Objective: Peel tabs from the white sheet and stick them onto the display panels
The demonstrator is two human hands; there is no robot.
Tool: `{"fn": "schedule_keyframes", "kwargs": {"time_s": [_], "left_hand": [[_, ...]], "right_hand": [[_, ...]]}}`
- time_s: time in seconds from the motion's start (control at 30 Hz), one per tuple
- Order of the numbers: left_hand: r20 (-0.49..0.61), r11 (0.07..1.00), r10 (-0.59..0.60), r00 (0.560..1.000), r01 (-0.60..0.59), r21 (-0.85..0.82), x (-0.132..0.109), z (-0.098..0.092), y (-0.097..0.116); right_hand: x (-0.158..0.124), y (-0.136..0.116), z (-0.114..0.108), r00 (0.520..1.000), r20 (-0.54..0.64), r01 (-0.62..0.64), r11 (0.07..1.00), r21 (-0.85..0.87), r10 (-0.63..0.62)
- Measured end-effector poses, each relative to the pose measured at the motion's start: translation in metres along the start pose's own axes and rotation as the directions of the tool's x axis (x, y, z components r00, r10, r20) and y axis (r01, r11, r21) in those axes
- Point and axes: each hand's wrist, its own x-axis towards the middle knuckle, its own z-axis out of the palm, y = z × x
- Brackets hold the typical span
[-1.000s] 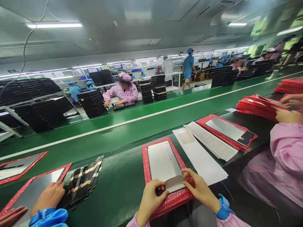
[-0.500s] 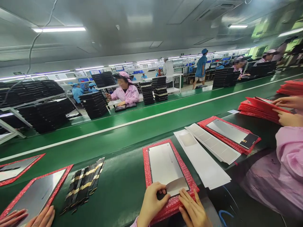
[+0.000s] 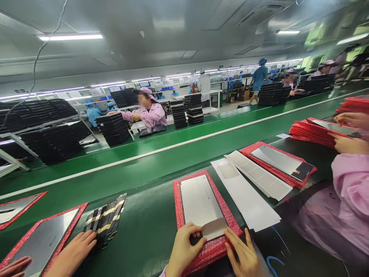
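Note:
A silvery display panel (image 3: 198, 198) lies face up on a red bubble-wrap bag (image 3: 179, 204) in front of me. Across its near end sits a grey rectangular sticker (image 3: 213, 228). My left hand (image 3: 187, 246) is closed, thumb and curled fingers pinching the sticker's left end. Stretched fingers of my right hand (image 3: 243, 254) touch the panel's near right corner, by the sticker's other end; they look apart and hold nothing. A dark part beneath my left hand is mostly hidden.
White backing sheets (image 3: 245, 196) and a sheet of grey stickers (image 3: 259, 175) lie to the right, beside another bagged panel (image 3: 281, 161). Black flex strips (image 3: 105, 219) lie left, near a co-worker's hand (image 3: 73, 250). Another co-worker's sleeve (image 3: 350, 184) is at right.
My right hand has shifted slightly right along the sticker's end; my left hand keeps its pinch. The left co-worker's hand has moved onto the black strips.

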Motion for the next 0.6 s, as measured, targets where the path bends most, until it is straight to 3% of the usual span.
{"fn": "schedule_keyframes", "kwargs": {"time_s": [0.6], "left_hand": [[-0.034, 1.000, 0.013, 0.999, -0.014, -0.022, -0.002, 0.003, -0.003]], "right_hand": [[0.010, -0.011, 0.013, 0.998, 0.061, 0.014, 1.000, 0.005, -0.014]]}}
